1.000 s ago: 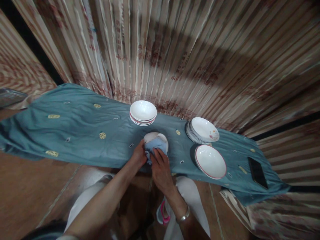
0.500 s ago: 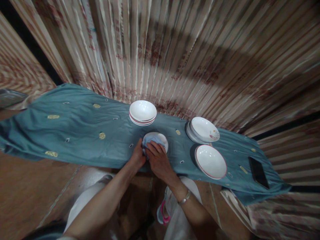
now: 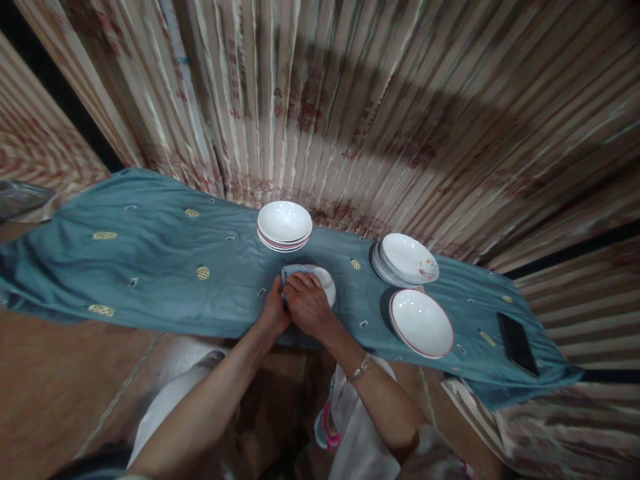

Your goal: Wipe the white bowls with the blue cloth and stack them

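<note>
A white bowl [image 3: 327,285] lies at the front of the teal-covered table, its left half hidden by my hands and a cloth. At its near left edge, my left hand [image 3: 274,308] is closed on the rim, thumb pointing up and the other fingers out of sight. My right hand [image 3: 309,301] presses a light blue cloth [image 3: 295,269] onto the bowl's left part, fingers together over the cloth. Just beyond stands a stack of red-banded white bowls [image 3: 285,223]. Off to the right are a bowl with a red rim [image 3: 423,323] and a stack of flower-patterned bowls [image 3: 407,259].
A black phone [image 3: 517,343] lies toward the right end of the teal tablecloth [image 3: 160,267]. Pleated curtains [image 3: 320,100] hang right behind the table. My knees are below its front edge, above a brown tiled floor [image 3: 45,373].
My right hand has slid a little left across the bowl with the cloth, baring more of its right side. My left hand stays at the rim. The other bowls stand as before.
</note>
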### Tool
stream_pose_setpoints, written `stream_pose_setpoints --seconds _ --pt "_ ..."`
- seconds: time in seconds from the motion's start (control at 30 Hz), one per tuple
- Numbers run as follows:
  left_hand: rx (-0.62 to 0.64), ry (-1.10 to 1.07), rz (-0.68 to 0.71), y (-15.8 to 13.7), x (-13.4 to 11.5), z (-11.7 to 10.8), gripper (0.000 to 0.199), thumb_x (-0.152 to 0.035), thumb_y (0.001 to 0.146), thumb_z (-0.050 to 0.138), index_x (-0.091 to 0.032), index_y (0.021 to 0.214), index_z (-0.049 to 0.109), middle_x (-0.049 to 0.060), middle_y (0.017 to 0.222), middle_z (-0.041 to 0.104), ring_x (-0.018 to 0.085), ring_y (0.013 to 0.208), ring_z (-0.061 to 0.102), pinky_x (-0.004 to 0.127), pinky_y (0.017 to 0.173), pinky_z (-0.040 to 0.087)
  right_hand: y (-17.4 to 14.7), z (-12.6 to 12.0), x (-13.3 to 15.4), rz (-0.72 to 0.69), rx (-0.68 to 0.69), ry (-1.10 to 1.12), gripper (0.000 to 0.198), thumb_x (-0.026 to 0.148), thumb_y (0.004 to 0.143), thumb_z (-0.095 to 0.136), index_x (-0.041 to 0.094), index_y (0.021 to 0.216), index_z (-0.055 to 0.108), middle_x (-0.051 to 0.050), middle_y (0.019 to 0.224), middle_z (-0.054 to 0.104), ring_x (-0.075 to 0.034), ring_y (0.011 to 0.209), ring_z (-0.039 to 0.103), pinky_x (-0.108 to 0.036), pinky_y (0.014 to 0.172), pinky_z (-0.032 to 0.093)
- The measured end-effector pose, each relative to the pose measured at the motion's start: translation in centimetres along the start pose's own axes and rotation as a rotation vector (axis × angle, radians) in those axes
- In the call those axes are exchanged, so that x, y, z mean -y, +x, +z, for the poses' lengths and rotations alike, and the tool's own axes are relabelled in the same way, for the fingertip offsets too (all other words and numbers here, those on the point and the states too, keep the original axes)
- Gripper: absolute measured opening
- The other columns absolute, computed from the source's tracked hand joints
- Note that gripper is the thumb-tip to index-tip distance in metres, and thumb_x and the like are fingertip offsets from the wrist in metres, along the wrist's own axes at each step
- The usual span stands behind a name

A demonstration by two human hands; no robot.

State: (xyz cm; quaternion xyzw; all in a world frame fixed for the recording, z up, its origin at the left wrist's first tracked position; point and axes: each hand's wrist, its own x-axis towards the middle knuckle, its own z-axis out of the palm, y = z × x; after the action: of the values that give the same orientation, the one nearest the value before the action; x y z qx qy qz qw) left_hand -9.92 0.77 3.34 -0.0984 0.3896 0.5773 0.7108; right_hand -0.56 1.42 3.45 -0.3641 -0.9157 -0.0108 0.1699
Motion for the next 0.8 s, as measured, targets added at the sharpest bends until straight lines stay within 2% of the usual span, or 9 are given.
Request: stream_pose_setpoints --seconds 0.17,0.3,0.4,0.57,0.67,0.8 --pt "0.069 -0.052 -0.024 0.6 0.2 -0.2 0.033 -0.035 0.096 0.039 -0.018 0.084 0.064 0.01 0.094 0.074 0.022 0.107 0.066 0.034 0.093 0.053 1.9 -0.9 -0.2 0.027 0.141 -0.048 0.024 0.02 0.098 0.046 0.014 0.102 0.069 -0.01 0.108 0.069 -0.025 0.112 0.054 -0.04 0.102 0.038" --pt "0.153 -0.062 0.039 1.1 0.5 -0.3 0.032 -0.035 0.096 0.039 -0.021 0.086 0.065 0.009 0.093 0.074 0.026 0.115 0.063 0.036 0.094 0.051 3.3 -1.7 -0.5 0.057 0.24 -0.059 0.027 0.019 0.097 0.043 0.014 0.105 0.069 -0.01 0.109 0.07 -0.025 0.109 0.057 -0.039 0.099 0.038" --pt "0.168 -0.083 0.086 1.1 0.4 -0.2 0.033 -0.031 0.097 0.037 -0.021 0.082 0.065 0.006 0.084 0.073 0.024 0.107 0.066 0.034 0.09 0.053 4.2 -1.9 -0.9 0.09 0.291 -0.069 0.028 0.018 0.096 0.043 0.015 0.105 0.069 -0.01 0.11 0.072 -0.024 0.106 0.061 -0.037 0.096 0.04" --pt "0.106 -0.032 0.039 0.5 0.1 0.1 0.046 -0.038 0.102 0.029 -0.014 0.088 0.067 0.006 0.077 0.072 0.019 0.079 0.07 0.031 0.079 0.055 5.7 -1.9 -2.2 0.183 0.382 -0.042 0.029 0.02 0.094 0.044 0.016 0.105 0.07 -0.011 0.111 0.073 -0.023 0.103 0.065 -0.033 0.09 0.044" --pt "0.074 0.015 0.022 0.4 0.1 0.0 0.049 -0.042 0.102 0.028 -0.012 0.102 0.067 0.006 0.072 0.071 0.019 0.07 0.068 0.031 0.075 0.055 6.4 -1.8 -3.6 0.284 0.409 0.106 0.031 0.019 0.096 0.042 0.014 0.103 0.072 -0.011 0.109 0.073 -0.021 0.102 0.065 -0.029 0.088 0.042" --pt "0.067 0.061 0.024 0.4 0.0 -0.2 0.054 -0.043 0.102 0.027 -0.007 0.124 0.06 0.008 0.077 0.072 0.021 0.069 0.068 0.035 0.075 0.056 6.7 -1.3 -6.3 0.363 0.382 0.293 0.03 0.018 0.094 0.043 0.014 0.094 0.073 -0.008 0.101 0.073 -0.019 0.094 0.063 -0.027 0.082 0.04"
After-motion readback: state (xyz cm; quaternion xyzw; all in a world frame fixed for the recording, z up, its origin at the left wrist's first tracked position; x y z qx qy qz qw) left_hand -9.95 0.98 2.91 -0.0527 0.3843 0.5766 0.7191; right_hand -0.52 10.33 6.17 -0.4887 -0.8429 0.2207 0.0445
